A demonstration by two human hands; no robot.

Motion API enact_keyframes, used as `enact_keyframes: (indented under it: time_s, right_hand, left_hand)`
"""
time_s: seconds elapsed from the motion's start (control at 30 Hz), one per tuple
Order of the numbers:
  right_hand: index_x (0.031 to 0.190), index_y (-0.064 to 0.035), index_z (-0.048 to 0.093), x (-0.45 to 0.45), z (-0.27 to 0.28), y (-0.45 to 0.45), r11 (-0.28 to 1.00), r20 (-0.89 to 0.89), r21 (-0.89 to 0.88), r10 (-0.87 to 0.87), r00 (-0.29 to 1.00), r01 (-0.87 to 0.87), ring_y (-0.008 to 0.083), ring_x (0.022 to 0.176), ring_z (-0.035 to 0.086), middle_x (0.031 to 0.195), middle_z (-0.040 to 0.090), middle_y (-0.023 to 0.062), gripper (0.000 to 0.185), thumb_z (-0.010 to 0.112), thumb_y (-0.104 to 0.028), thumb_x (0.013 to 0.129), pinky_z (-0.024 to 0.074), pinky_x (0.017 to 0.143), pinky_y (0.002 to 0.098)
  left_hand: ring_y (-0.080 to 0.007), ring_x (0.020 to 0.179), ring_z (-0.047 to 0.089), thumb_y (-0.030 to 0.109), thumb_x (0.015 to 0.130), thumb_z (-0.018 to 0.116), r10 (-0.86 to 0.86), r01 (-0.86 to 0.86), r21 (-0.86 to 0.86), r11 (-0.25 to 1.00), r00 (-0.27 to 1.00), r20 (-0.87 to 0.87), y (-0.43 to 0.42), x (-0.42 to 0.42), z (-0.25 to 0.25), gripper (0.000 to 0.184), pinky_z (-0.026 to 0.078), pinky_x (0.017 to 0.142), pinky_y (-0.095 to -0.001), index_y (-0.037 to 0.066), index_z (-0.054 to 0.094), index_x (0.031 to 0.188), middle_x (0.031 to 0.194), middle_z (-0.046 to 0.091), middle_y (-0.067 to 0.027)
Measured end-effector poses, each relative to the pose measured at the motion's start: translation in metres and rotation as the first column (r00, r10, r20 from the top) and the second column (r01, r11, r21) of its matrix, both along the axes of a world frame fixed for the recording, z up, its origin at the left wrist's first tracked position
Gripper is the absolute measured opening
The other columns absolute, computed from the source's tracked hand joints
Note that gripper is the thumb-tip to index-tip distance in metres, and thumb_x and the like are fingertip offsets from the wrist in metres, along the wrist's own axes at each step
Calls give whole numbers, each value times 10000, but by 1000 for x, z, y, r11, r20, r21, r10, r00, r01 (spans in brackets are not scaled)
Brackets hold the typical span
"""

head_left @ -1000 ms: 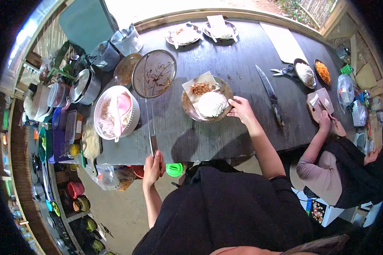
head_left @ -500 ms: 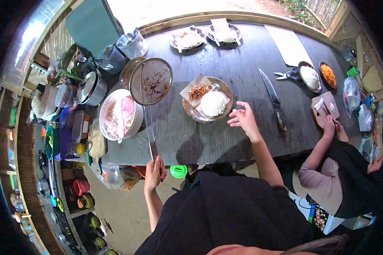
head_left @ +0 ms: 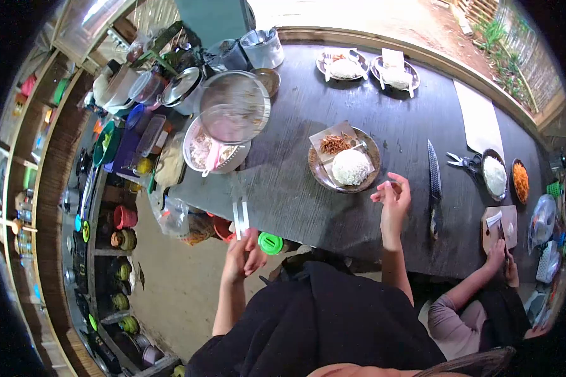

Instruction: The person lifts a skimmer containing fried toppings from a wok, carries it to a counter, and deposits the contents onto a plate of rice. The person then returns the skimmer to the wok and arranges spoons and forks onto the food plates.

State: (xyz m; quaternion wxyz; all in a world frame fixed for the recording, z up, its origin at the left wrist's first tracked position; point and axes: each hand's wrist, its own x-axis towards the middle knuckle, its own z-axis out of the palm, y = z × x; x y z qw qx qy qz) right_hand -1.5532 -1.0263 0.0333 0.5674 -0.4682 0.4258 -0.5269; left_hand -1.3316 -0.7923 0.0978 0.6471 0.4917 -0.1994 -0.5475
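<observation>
Above wooden table point(head_left: 277, 188), round strainer point(head_left: 234, 107)

I count three plates point(head_left: 318, 174): one just ahead and left of the right fingers point(head_left: 402, 185), and two well beyond them. On each plate there is one white mound point(head_left: 351, 168). To the right of these fingers there are one knife point(head_left: 435, 182), one pair of scissors point(head_left: 469, 163), two bowls point(head_left: 484, 168) and one board point(head_left: 510, 234). In the left fingers point(head_left: 252, 242) there is one strainer point(head_left: 234, 108), which is blurred, and close beside them one green lid point(head_left: 270, 244).
</observation>
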Motion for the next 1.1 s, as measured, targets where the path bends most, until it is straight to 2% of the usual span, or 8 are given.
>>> enact_keyframes:
  time_s: [0.17, 0.3, 0.4, 0.5, 0.6, 0.8, 1.0, 1.1]
  right_hand:
    - [1025, -1, 503, 17, 8, -9, 996, 108, -43, 83, 991, -79, 121, 564, 543, 742, 530, 63, 148, 460, -57, 894, 468, 496, 240]
    - [1009, -4, 499, 32, 1, -3, 985, 149, -89, 158, 976, -146, 117, 569, 538, 727, 525, 53, 131, 458, -51, 893, 463, 507, 237]
    - [1005, -8, 500, 39, 0, 9, 982, 168, -82, 183, 969, -171, 115, 569, 538, 721, 523, 49, 127, 455, -51, 894, 457, 508, 231]
    - [1000, -12, 502, 43, 8, 30, 980, 146, -100, 188, 971, -174, 112, 558, 535, 714, 518, 44, 123, 455, -57, 896, 455, 500, 230]
    - [999, -13, 503, 45, 9, 55, 976, 112, -119, 195, 974, -181, 110, 548, 534, 707, 518, 43, 124, 462, -68, 896, 453, 494, 228]
    - [997, -19, 504, 66, -2, 110, 990, 22, -111, 93, 995, -90, 103, 524, 527, 684, 511, 41, 123, 479, -77, 890, 447, 477, 221]
    - [999, -14, 502, 110, 11, 141, 978, -40, -133, 157, 987, -161, 95, 529, 529, 690, 518, 45, 123, 487, -73, 892, 444, 474, 219]
    - [989, -26, 511, 138, 22, 130, 936, -122, -243, 231, 965, -255, 78, 540, 528, 705, 541, 38, 107, 490, -73, 895, 434, 471, 213]
  left_hand:
    - [-103, 199, 210, 334, 965, 269, 204, -214, -197, 957, 976, -71, 57, 3, 5, 353, 305, 293, -251, 127, 337, 688, 306, 251, 16]
    - [-110, 196, 204, 286, 983, 216, 401, -423, -262, 867, 906, -135, 91, -13, 15, 346, 324, 307, -251, 124, 333, 700, 302, 255, 14]
    - [-88, 236, 241, 220, 990, 191, 489, -566, -358, 742, 823, -288, 118, -9, 14, 305, 339, 355, -232, 114, 328, 739, 339, 299, 21]
    - [-68, 289, 249, 185, 988, 224, 538, -722, -395, 568, 689, -485, 148, 17, 6, 274, 393, 492, -227, 105, 351, 759, 400, 300, 25]
    - [-69, 290, 252, 185, 988, 231, 550, -773, -395, 497, 632, -546, 174, 51, -4, 268, 399, 516, -238, 99, 359, 769, 413, 315, 23]
    - [-63, 307, 224, 201, 991, 248, 502, -681, -433, 591, 730, -463, 223, 110, -24, 271, 387, 532, -222, 98, 365, 769, 429, 287, 33]
    - [-62, 307, 225, 211, 992, 244, 483, -645, -421, 638, 761, -434, 254, 151, -34, 276, 357, 486, -210, 100, 369, 773, 430, 290, 28]
    - [-60, 291, 204, 220, 988, 276, 575, -745, -318, 586, 659, -484, 257, 163, -36, 274, 326, 447, -204, 113, 365, 752, 418, 296, 34]
